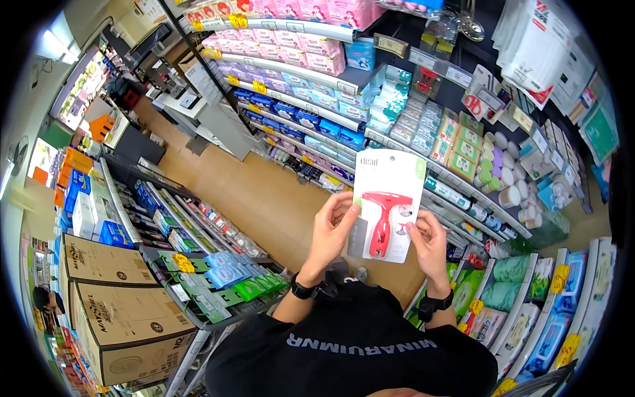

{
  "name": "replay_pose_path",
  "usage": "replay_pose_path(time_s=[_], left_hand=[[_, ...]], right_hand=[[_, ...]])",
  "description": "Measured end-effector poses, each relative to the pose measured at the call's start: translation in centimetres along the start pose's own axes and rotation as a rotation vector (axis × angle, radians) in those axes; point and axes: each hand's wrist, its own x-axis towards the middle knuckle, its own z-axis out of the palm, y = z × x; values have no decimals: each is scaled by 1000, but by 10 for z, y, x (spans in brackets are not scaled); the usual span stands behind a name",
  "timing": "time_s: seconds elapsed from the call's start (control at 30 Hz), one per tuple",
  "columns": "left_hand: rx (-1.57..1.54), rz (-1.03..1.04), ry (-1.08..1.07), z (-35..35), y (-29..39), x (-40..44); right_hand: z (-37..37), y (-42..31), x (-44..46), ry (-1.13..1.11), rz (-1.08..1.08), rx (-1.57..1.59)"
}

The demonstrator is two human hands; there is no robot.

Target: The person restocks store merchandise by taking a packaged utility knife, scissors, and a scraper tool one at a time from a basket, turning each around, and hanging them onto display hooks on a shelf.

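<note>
Upright in front of my chest is a white hanging card pack [387,175] with a red T-shaped tool [383,221] under clear plastic. The tool's exact kind is not plain to me. My left hand [333,227] pinches the left edge of the pack, thumb on the front and fingers behind. On the opposite edge, my right hand [430,239] grips it the same way, with its thumb near the small round pictures. Both hands are closed on the pack, and its printed front faces me.
Shelves of pink packs [324,43] and boxed goods [463,145] stand ahead. Large cardboard boxes [126,324] are stacked at the left, beside a low shelf with blue packs [231,268]. Wipes packs [549,337] fill shelves at the right. A tiled aisle [264,198] runs forward-left.
</note>
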Motion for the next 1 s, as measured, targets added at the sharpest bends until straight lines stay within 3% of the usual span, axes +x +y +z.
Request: replay_pose_path(time_s=[0.4,0.63,1.0], left_hand=[[-93,180,9,16,0,171],[57,252,-44,34,-3,287],[116,220,-125,49,-10,387]], right_hand=[[0,19,116,82,-77,-90],[7,23,198,213,-118,-166],[10,36,278,396,-151,-235]])
